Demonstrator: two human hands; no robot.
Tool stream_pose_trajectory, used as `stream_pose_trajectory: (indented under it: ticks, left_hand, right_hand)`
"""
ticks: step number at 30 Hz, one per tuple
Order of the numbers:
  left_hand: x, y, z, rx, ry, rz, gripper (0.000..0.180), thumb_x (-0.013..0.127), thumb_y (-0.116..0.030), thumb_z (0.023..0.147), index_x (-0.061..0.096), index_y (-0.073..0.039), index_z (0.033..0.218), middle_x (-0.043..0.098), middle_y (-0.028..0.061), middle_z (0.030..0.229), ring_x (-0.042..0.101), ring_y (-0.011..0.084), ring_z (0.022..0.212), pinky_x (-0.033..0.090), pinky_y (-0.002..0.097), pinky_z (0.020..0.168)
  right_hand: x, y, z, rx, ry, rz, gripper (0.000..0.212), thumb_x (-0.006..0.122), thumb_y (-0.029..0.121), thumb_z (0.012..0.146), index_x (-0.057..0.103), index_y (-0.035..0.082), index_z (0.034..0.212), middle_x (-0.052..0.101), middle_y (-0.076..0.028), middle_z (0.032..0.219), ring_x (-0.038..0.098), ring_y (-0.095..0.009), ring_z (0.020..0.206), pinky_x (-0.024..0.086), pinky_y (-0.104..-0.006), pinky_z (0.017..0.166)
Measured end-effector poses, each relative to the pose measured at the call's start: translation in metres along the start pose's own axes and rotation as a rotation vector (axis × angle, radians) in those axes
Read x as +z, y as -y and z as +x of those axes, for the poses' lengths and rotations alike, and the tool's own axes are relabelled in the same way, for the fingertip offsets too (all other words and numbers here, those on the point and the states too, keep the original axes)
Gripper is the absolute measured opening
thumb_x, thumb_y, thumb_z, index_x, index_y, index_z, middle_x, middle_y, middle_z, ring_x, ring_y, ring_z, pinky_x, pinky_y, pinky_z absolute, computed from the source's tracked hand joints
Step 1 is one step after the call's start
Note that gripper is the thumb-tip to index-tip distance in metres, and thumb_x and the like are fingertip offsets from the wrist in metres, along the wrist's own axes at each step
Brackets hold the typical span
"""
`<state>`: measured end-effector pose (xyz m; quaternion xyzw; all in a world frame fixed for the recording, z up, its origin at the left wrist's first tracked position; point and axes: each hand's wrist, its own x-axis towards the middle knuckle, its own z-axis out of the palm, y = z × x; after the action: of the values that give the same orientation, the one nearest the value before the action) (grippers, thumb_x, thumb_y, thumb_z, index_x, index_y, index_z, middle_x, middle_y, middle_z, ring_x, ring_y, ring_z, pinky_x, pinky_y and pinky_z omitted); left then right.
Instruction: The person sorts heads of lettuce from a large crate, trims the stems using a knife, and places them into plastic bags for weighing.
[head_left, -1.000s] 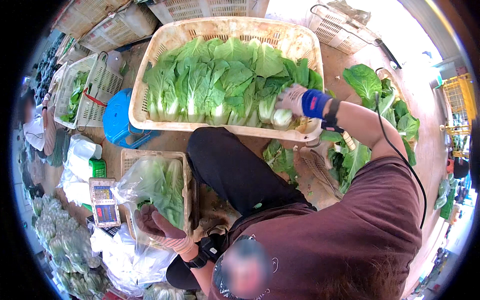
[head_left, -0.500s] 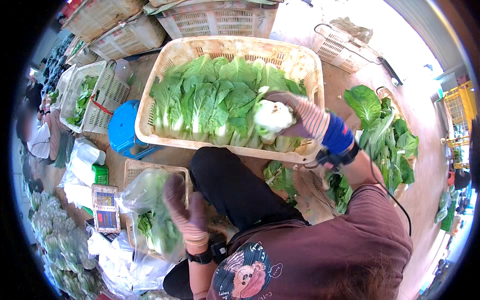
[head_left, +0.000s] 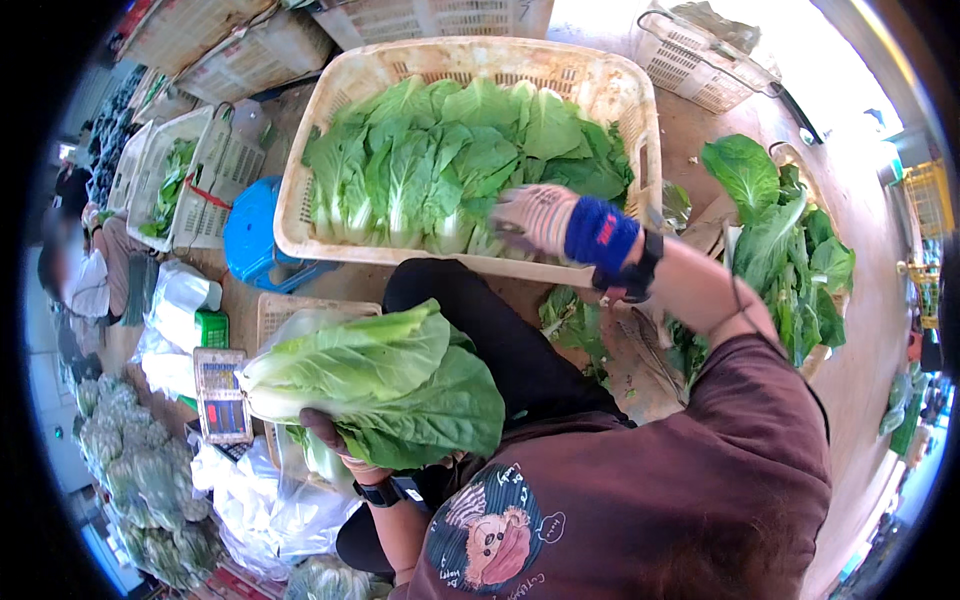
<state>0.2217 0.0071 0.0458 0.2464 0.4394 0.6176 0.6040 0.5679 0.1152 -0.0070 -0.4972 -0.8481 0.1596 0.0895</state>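
My left hand [head_left: 325,430], in a dark glove, grips a Chinese cabbage [head_left: 400,370] near its pale base. The green leaves point right, over my lap. My right hand [head_left: 535,218], in a striped glove with a blue wristband, reaches to the near side of a large cream crate [head_left: 640,80]. Rows of leafy Chinese cabbages [head_left: 440,165] lie inside, white bases toward me. The right fingers are blurred and point down among these cabbages, so their grip is unclear. Beneath the held cabbage is a smaller crate [head_left: 290,310], mostly covered, with bagged greens in it.
Left of the big crate stands a blue stool [head_left: 252,235]. A weighing scale [head_left: 222,395] and white plastic bags [head_left: 260,510] lie at my left. Bagged vegetables [head_left: 130,480] are heaped beyond. Loose leaves [head_left: 770,240] pile up at right. A person [head_left: 95,260] sits far left.
The Chinese cabbage that was in my right hand over the crate is now in my left hand above the small crate. My right hand has dropped back toward the crate's near row.
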Motion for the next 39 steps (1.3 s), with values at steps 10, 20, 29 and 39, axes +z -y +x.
stream_pose_trajectory:
  ticks: [10, 20, 29, 39]
  left_hand:
    - [-0.07, 0.007, -0.02, 0.013, -0.042, 0.144, 0.079, 0.049, -0.06, 0.085, 0.031, -0.006, 0.139, 0.041, 0.0111, 0.136, 0.043, 0.0262, 0.121, 0.036, 0.0439, 0.102]
    - [-0.067, 0.018, -0.016, -0.163, 0.029, -0.032, 0.066, 0.058, -0.049, 0.084, 0.043, -0.003, 0.13, 0.054, 0.0115, 0.124, 0.055, 0.027, 0.108, 0.044, 0.0435, 0.096]
    - [-0.099, 0.014, -0.022, -0.154, 0.08, 0.086, 0.081, 0.052, -0.063, 0.082, 0.035, -0.006, 0.138, 0.046, 0.0092, 0.132, 0.048, 0.0266, 0.116, 0.039, 0.0428, 0.1]
    - [-0.062, 0.005, -0.016, -0.12, 0.286, 0.04, 0.081, 0.059, -0.057, 0.08, 0.035, -0.004, 0.136, 0.047, 0.013, 0.132, 0.05, 0.0286, 0.116, 0.042, 0.0441, 0.099]
  right_hand:
    - [0.079, -0.077, 0.002, -0.301, 0.276, -0.569, 0.025, 0.055, 0.029, 0.081, 0.063, 0.023, 0.103, 0.06, -0.005, 0.114, 0.058, -0.029, 0.101, 0.048, -0.0422, 0.077]
    - [0.08, -0.011, 0.118, -0.634, -0.083, -0.296, 0.019, 0.058, 0.021, 0.078, 0.06, 0.014, 0.095, 0.061, -0.007, 0.096, 0.059, -0.027, 0.089, 0.046, -0.0432, 0.075]
    - [0.079, 0.012, 0.135, -0.625, 0.245, -0.602, 0.016, 0.053, 0.018, 0.079, 0.061, 0.015, 0.092, 0.058, -0.003, 0.113, 0.05, -0.021, 0.112, 0.037, -0.0457, 0.094]
    - [-0.049, -0.013, 0.058, -0.385, -0.199, -0.075, 0.07, 0.082, 0.02, 0.048, 0.05, 0.013, 0.11, 0.051, -0.008, 0.128, 0.045, -0.03, 0.121, 0.03, -0.0492, 0.104]
